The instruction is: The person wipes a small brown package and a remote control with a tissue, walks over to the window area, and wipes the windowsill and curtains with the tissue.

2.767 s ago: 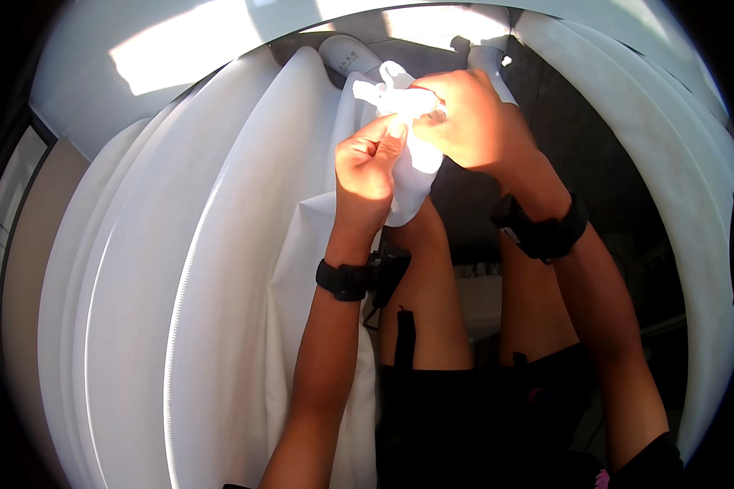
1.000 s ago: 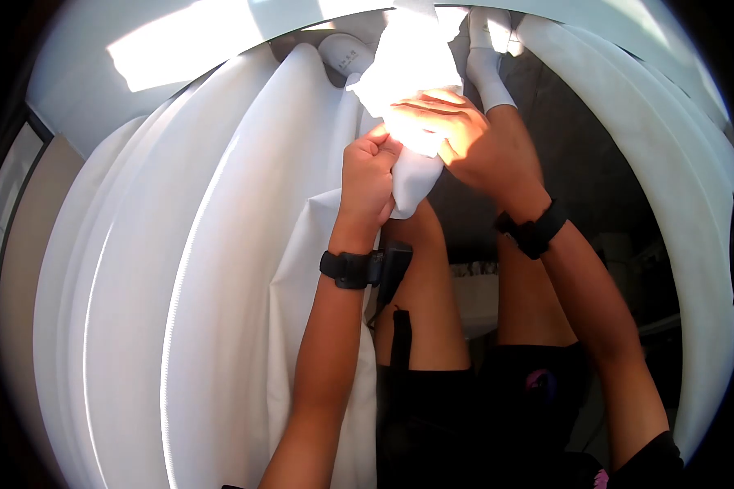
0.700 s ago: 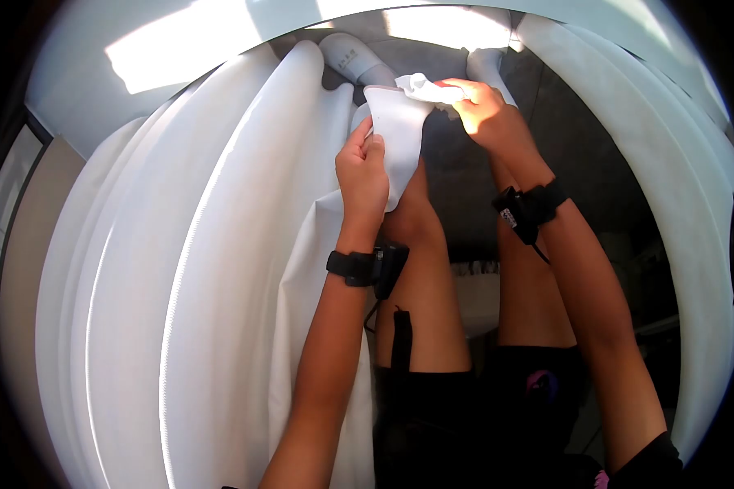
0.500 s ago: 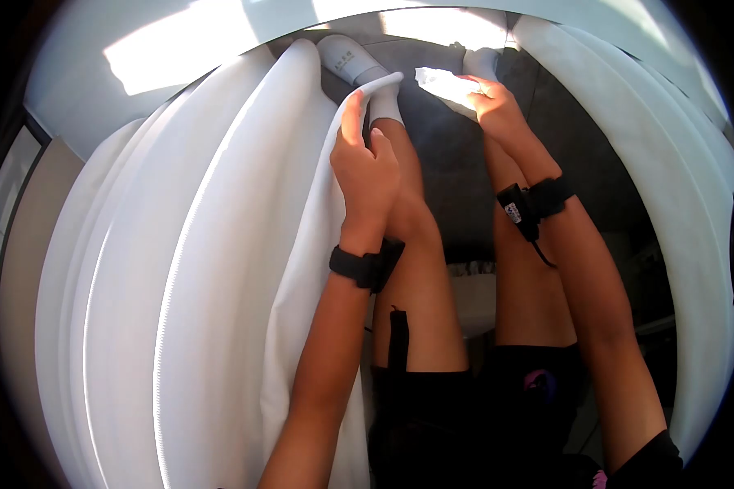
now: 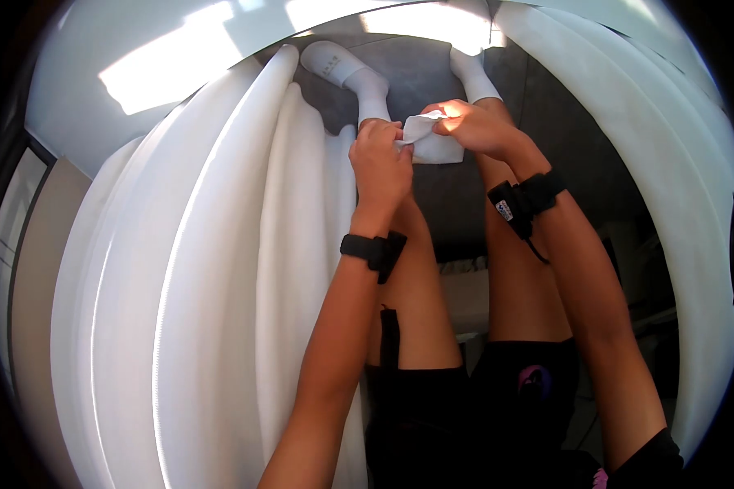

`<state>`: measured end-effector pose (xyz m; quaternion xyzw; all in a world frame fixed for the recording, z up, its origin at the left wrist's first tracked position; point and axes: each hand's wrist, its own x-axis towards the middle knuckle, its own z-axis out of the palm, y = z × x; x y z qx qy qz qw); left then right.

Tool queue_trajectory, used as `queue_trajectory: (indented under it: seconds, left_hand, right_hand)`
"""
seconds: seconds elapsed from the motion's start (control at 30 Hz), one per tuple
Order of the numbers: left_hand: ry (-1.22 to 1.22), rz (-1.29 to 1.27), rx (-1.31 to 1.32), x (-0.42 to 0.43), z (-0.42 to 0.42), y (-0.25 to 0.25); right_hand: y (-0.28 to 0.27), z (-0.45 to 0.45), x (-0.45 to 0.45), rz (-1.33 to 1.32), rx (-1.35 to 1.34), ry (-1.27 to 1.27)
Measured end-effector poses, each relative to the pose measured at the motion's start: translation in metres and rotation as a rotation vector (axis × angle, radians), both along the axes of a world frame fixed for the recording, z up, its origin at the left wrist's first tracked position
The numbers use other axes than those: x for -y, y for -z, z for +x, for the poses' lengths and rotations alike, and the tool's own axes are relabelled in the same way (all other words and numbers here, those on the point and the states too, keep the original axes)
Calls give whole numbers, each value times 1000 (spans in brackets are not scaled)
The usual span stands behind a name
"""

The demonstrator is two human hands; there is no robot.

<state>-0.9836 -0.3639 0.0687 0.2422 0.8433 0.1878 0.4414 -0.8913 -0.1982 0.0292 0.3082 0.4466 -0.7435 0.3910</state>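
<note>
A thin white cloth [image 5: 438,148] is stretched between my two hands, over the grey floor and between my legs. My left hand [image 5: 381,155] pinches its left edge with closed fingers. At the cloth's upper right, my right hand [image 5: 474,129] grips it, and part of the cloth is bunched under the fingers. The lower part of the cloth hangs flat. To the left of my left hand are tall folds of white fabric [image 5: 297,204], apart from the fingers.
More white fabric [image 5: 628,147] curves along the right side. My foot in a white slipper [image 5: 332,63] rests on the grey floor [image 5: 420,65]. A sunlit pale surface [image 5: 167,69] lies at the upper left. Black straps with small boxes [image 5: 373,251] sit on both wrists.
My left hand has let go of the white fabric's edge and taken hold of the cloth. My right hand has moved down and left with the cloth, which is now spread wider.
</note>
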Motion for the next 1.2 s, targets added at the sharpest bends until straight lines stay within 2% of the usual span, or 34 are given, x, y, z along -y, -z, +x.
queue_trajectory:
  seconds: [0.1,0.13,0.23,0.3,0.4,0.53,0.63,0.7,0.77,0.9,0.97,1.2]
  left_hand:
    - [-110,-114,95,3,9,-3]
    - [-152,-127,109,6,10,-2]
    - [4,-155,25,8,6,-2]
    - [-16,-167,39,15,12,-2]
    - [-36,-165,37,19,16,0]
    - [-103,-131,87,24,19,2]
    - [-111,-197,91,23,14,10]
    - [-68,-205,31,23,14,19]
    - [11,-185,-27,20,13,24]
    - [-2,-72,4,16,13,16]
    - [-32,-55,0,6,19,9]
    - [-33,-146,-41,21,48,22]
  right_hand:
    - [-8,11,6,126,100,56]
    - [-7,12,6,77,98,41]
    - [8,19,4,-53,110,5]
    - [27,38,18,-98,129,5]
    - [40,48,25,-19,112,-107]
    - [43,48,29,-10,151,-91]
    - [42,44,32,48,188,-82]
    - [44,44,35,38,204,-104]
    - [47,43,37,51,161,-205]
    - [53,33,51,55,46,-387]
    - [50,31,43,1,105,-433]
    - [42,26,49,-74,57,-529]
